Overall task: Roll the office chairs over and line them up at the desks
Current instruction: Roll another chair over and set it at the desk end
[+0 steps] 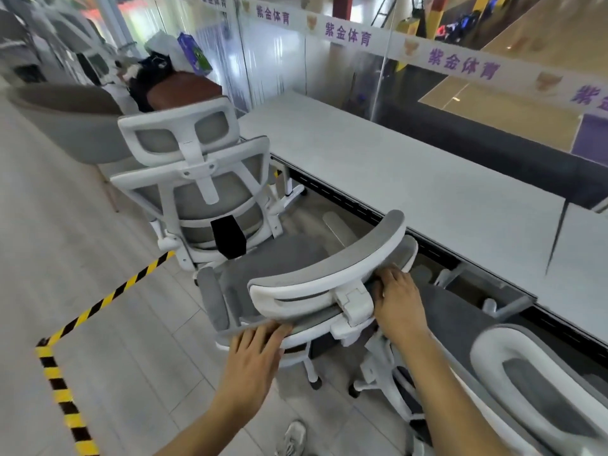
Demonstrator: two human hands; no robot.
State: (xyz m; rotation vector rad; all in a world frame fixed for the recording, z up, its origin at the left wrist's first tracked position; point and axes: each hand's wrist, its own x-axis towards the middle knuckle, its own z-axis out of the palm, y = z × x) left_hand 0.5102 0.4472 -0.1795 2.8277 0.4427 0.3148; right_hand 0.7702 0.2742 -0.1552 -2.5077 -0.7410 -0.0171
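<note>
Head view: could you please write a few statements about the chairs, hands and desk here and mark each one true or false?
1. Both hands are on the middle chair. True: the left hand lies on the top edge of its backrest, and the right hand is at its headrest.
2. The desk is piled with papers. False: the part in view shows nothing on it.
3. Another white-framed chair stands further along the desk. True.
4. The striped floor tape is red and white. False: it is yellow and black.
</note>
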